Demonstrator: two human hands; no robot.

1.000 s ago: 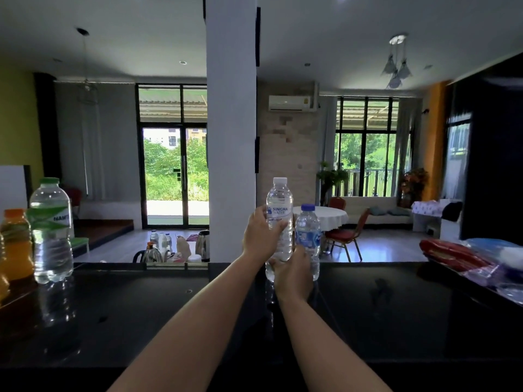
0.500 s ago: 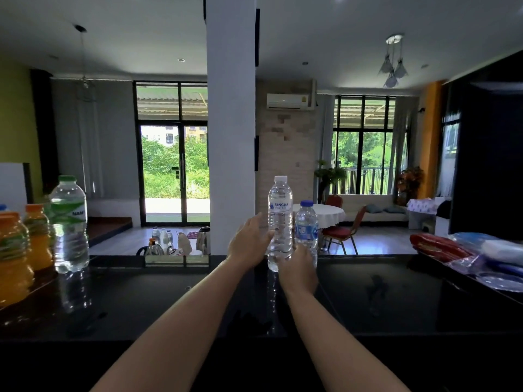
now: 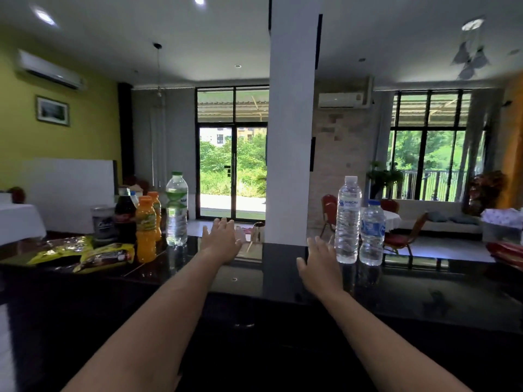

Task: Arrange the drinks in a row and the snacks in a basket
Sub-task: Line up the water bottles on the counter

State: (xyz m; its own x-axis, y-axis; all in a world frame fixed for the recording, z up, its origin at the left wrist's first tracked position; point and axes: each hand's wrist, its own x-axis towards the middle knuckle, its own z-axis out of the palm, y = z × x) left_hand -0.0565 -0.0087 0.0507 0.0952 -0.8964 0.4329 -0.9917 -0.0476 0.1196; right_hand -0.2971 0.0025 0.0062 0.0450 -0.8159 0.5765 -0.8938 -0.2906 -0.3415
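Both hands reach out over a dark, glossy counter [image 3: 424, 292], and both are empty. The left hand [image 3: 222, 240] is held above the far edge with its fingers spread and loose, gripping nothing. The right hand [image 3: 321, 267] hovers lower, palm down and fingers open, just beside a tall water bottle [image 3: 347, 219] without clearly touching it.

That bottle stands upright near the far edge, right of a white pillar [image 3: 293, 120]. A shorter bottle [image 3: 372, 233] with a blue cap stands upright just to its right, the 2 nearly touching.

The other drinks stand in a cluster at the left. A green-capped bottle [image 3: 176, 207] of water is upright nearest the left hand, though apart from it. Left of it stand 2 orange juice bottles: 1 in front [image 3: 145, 229] and 1 behind [image 3: 155, 213], partly hidden. Further left is a dark cola bottle [image 3: 124, 216], and beside that a dark can [image 3: 102, 222]; its label is too blurred to read.

2 yellow snack packets lie flat on the counter in front of this cluster: 1 [image 3: 104, 256] close to the front juice bottle, another [image 3: 60, 248] further left. At the far right edge lies a red packet [image 3: 506, 251], only partly in view.
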